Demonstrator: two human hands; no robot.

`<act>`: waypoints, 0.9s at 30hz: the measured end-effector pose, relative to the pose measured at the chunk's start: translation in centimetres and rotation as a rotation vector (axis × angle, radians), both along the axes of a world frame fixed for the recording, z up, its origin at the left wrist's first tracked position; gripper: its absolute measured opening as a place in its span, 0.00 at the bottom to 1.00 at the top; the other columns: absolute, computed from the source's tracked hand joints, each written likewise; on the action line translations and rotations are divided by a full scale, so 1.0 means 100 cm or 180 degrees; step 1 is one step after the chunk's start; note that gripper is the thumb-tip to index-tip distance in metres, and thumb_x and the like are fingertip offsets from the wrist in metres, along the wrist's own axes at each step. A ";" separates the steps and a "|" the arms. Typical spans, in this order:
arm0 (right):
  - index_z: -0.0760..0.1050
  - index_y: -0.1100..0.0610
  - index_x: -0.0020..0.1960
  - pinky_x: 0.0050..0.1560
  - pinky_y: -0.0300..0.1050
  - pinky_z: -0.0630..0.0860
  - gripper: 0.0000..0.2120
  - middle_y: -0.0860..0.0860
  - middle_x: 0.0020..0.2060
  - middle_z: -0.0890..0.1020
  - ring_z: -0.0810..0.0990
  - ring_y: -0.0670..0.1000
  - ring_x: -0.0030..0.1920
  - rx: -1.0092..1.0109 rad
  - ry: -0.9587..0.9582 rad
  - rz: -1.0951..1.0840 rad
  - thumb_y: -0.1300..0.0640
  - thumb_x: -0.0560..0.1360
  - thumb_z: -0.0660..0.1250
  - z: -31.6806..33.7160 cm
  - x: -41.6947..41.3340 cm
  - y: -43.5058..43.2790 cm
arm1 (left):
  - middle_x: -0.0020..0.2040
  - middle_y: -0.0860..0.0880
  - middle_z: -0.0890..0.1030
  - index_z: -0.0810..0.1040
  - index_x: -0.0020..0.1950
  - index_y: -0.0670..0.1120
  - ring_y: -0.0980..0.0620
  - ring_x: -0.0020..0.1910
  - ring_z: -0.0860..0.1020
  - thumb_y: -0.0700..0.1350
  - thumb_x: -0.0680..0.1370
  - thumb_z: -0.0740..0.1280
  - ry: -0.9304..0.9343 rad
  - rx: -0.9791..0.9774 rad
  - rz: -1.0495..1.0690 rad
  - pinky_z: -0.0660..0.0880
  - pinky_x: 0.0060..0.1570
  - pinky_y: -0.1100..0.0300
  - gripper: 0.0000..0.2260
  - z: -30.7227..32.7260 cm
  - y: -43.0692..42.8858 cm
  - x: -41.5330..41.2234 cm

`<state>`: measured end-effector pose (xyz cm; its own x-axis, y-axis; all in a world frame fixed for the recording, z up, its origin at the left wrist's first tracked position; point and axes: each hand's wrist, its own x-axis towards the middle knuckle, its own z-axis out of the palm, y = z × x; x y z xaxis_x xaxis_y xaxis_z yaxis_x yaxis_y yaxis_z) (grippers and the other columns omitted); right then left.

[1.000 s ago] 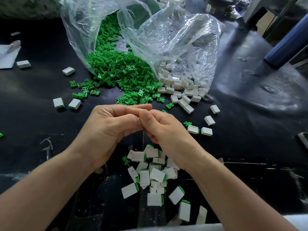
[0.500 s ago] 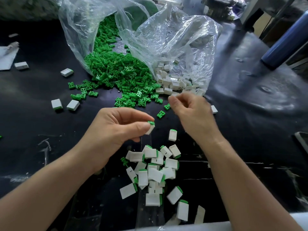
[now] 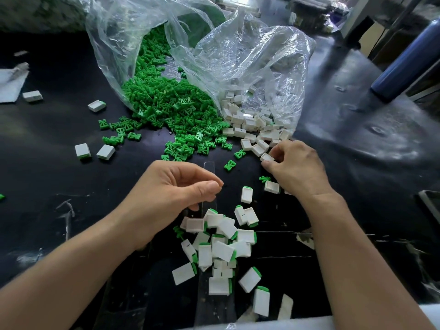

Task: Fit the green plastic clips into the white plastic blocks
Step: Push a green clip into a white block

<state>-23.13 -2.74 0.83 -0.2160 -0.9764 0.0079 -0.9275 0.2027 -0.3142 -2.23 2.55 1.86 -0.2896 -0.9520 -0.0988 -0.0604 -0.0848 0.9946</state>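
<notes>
White plastic block looks light, stiff, kinda slick, so pinch across its sides. Right grip pinches it; left grip loosely curled, seemingly empty.

clips left, blocks right

The crinkled plastic bag is blurring the white blocks deep inside; the right hand is covering part of its pinched white block.
</notes>
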 end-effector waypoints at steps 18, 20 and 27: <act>0.78 0.61 0.49 0.40 0.28 0.69 0.11 0.44 0.37 0.77 0.75 0.39 0.36 -0.0416 -0.1526 0.2121 0.70 0.68 0.69 0.010 0.051 0.032 | 0.32 0.46 0.83 0.81 0.42 0.43 0.55 0.30 0.80 0.35 0.69 0.69 0.0164 0.0345 0.0521 0.77 0.30 0.68 0.04 -0.005 -0.007 -0.001; 0.78 0.59 0.50 0.41 0.27 0.69 0.13 0.42 0.37 0.77 0.74 0.38 0.38 -0.0446 -0.1583 0.1774 0.71 0.70 0.65 0.010 0.046 0.028 | 0.32 0.45 0.83 0.81 0.40 0.43 0.55 0.31 0.81 0.33 0.70 0.69 0.0197 0.0361 0.0548 0.77 0.31 0.67 0.05 -0.004 -0.007 -0.001; 0.74 0.54 0.63 0.56 0.40 0.63 0.16 0.52 0.54 0.74 0.71 0.51 0.58 -0.0213 -0.0545 0.1021 0.55 0.76 0.63 -0.007 0.041 0.014 | 0.34 0.46 0.84 0.80 0.40 0.41 0.53 0.33 0.83 0.28 0.71 0.66 0.0247 0.0389 0.0413 0.78 0.32 0.66 0.09 -0.003 -0.005 -0.002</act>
<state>-19.06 -1.34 0.10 0.0972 -0.9932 0.0644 -0.8733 -0.1161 -0.4731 -2.43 2.10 1.60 -0.1765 -0.9641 -0.1982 0.0355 -0.2074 0.9776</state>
